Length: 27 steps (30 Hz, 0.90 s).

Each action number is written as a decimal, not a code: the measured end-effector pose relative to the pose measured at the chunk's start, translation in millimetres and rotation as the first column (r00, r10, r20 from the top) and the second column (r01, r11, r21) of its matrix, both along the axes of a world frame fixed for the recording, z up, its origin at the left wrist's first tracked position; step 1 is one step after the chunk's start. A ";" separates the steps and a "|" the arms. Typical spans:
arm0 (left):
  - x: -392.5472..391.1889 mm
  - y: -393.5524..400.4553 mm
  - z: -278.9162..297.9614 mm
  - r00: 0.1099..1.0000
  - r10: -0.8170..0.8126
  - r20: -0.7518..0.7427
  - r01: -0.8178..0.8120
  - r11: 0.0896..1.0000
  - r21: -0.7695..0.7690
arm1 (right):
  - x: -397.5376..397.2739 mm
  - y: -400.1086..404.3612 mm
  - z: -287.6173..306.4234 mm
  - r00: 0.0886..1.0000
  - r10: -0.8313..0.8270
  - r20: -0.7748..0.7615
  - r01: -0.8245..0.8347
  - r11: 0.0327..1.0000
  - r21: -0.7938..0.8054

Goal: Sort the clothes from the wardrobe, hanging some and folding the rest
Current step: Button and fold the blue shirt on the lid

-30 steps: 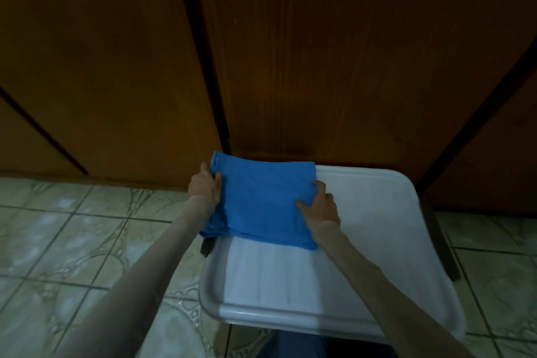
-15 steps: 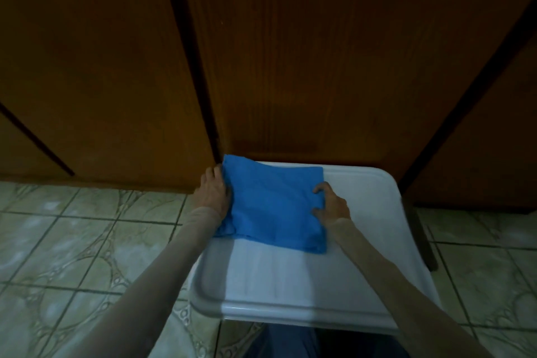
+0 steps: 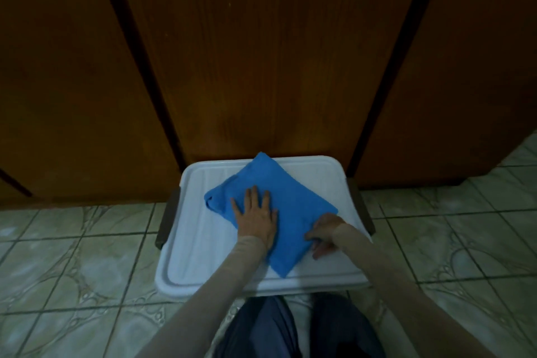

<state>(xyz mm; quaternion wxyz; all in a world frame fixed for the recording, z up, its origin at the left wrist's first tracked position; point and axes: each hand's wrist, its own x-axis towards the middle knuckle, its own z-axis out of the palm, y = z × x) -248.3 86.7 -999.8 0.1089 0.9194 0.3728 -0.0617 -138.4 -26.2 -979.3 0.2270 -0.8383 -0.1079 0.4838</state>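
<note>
A folded blue garment lies turned like a diamond on a white plastic lid. My left hand presses flat on the garment's middle, fingers straight and spread. At the garment's right edge my right hand has its fingers curled; it seems to pinch the cloth edge. Both forearms reach in from the bottom.
The white lid tops a box with dark handles on its sides. Closed brown wooden wardrobe doors stand right behind it. Green patterned floor tiles surround the box. My dark blue trouser legs show at the bottom.
The garment has turned from square-on to diamond-wise and sits nearer the lid's middle. My left hand moved from its left edge onto its top; my right hand slid to the lower right edge.
</note>
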 end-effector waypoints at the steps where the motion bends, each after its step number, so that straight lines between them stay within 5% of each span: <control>1: -1.5 -11.6 -2.6 0.997 0.077 -0.003 -0.077 0.996 -0.036 | -2.2 -2.1 0.1 0.999 0.044 -0.007 -0.044 0.999 0.012; 4: -5.2 -37.1 -12.2 0.974 0.225 0.011 -0.221 0.965 -0.142 | -2.2 0.0 3.7 0.928 0.181 0.325 -0.181 0.983 -0.032; 6: -7.8 -40.1 -20.1 0.971 0.232 0.055 -0.219 0.959 -0.181 | -0.4 3.8 4.6 0.772 0.232 0.591 -0.233 0.969 -0.076; 8: -11.3 -32.4 -27.4 0.976 0.202 0.081 -0.184 0.965 -0.189 | 1.4 9.1 -4.0 0.646 0.308 0.698 -0.393 0.919 -0.041; 11: -20.0 -16.3 -34.8 0.988 0.121 0.093 -0.105 0.981 -0.163 | -3.4 15.5 -15.2 0.569 0.469 0.675 -0.556 0.825 -0.104; 18: -31.7 59.7 -23.9 0.966 -0.259 -0.013 0.257 0.964 -0.073 | -24.7 26.7 -10.8 0.512 0.433 0.742 -0.424 0.879 -0.220; 24: -11.6 28.7 -20.8 0.975 -0.064 0.215 0.089 0.990 -0.109 | -36.6 53.2 -31.4 0.551 0.379 0.743 -0.534 0.845 -0.035; 27: -6.4 14.4 -34.8 0.982 -0.045 0.186 0.065 0.992 -0.106 | -38.9 63.6 -42.9 0.567 0.444 0.693 -0.584 0.810 -0.041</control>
